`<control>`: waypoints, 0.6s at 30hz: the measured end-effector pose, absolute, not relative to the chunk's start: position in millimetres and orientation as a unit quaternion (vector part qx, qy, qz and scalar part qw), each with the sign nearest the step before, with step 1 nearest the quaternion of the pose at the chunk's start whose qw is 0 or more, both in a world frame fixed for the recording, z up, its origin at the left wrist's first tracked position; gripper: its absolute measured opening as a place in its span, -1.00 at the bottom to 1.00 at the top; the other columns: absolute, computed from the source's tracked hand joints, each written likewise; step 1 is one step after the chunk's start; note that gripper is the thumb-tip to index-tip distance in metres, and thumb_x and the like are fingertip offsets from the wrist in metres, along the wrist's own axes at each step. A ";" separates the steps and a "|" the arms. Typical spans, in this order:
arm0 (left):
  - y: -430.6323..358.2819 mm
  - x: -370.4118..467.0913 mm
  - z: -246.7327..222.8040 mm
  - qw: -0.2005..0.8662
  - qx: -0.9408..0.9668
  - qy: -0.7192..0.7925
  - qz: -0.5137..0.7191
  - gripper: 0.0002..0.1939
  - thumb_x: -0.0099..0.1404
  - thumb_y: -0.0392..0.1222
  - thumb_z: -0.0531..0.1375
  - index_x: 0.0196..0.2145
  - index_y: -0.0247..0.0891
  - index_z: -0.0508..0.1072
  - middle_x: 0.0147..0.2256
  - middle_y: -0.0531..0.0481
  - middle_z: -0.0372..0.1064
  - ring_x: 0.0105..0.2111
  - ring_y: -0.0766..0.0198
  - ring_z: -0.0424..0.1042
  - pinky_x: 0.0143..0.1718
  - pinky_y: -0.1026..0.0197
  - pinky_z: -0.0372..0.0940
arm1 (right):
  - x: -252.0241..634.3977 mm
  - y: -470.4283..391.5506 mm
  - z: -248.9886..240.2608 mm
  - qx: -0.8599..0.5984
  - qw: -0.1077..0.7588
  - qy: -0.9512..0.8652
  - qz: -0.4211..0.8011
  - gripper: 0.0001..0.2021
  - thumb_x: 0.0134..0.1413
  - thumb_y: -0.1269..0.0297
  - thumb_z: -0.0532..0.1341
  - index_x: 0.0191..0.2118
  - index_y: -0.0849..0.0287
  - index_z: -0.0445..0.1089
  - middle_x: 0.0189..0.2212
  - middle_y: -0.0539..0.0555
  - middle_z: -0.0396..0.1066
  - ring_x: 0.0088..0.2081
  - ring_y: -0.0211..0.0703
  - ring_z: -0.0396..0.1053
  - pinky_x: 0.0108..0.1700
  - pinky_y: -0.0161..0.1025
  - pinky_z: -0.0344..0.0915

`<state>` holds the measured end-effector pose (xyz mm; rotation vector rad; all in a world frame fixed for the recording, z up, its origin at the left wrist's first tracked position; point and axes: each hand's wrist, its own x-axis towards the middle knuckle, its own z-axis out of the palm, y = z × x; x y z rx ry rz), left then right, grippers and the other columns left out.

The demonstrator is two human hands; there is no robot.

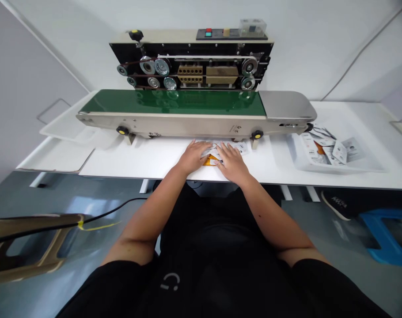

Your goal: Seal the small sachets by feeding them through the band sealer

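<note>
Several white printed packets (241,148) and an orange packet (209,160) lie on the white table (138,161), just in front of the belt machine. My left hand (194,158) rests on the left side of this small pile, fingers stretched out over it. From the right, my right hand (233,163) lies across the packets with its fingers spread. Both hands partly cover the pile, so how many packets are under them is hidden. Neither hand visibly grips a packet.
Behind my hands stands a sealing machine (194,126) with a green belt (174,102), rollers and black knobs. To the right, a translucent bin (363,164) holds several packets. A clear tray (66,128) sits at the left. Below are a brown stool (55,260) and a blue stool (386,240).
</note>
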<state>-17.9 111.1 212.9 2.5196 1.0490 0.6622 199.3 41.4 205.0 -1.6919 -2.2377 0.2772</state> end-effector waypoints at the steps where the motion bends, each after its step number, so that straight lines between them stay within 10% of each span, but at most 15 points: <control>1: 111.2 -18.2 212.8 0.169 0.881 0.368 0.246 -0.55 0.48 -0.22 0.19 0.29 -0.16 0.44 0.28 -0.14 0.44 0.31 -0.01 0.40 0.51 -0.33 -0.08 | 199.7 41.6 204.7 -0.595 0.161 -0.782 0.096 -0.33 0.48 0.01 -0.01 0.56 0.16 0.05 0.57 0.19 -0.11 0.58 0.25 -0.15 0.55 0.29 -0.16; 8: 112.3 -21.0 210.7 0.210 0.873 0.329 0.292 -0.43 0.43 -0.03 0.30 0.33 -0.21 0.40 0.31 -0.21 0.40 0.32 -0.04 0.41 0.48 -0.23 0.10 | 202.4 44.3 198.9 -0.606 0.181 -0.769 0.093 -0.26 0.42 -0.02 0.09 0.55 0.25 0.06 0.57 0.24 -0.13 0.59 0.31 -0.26 0.55 0.30 -0.15; 18: 115.7 -24.1 208.8 0.137 0.824 0.360 0.415 -0.74 0.55 -0.17 0.16 0.03 -0.16 0.64 0.05 -0.14 0.52 0.11 0.09 0.49 0.23 -0.08 0.40 | 200.1 41.7 200.4 -0.618 0.200 -0.755 0.090 -0.21 0.39 -0.02 0.13 0.56 0.30 0.03 0.57 0.25 -0.11 0.59 0.33 -0.28 0.56 0.28 -0.13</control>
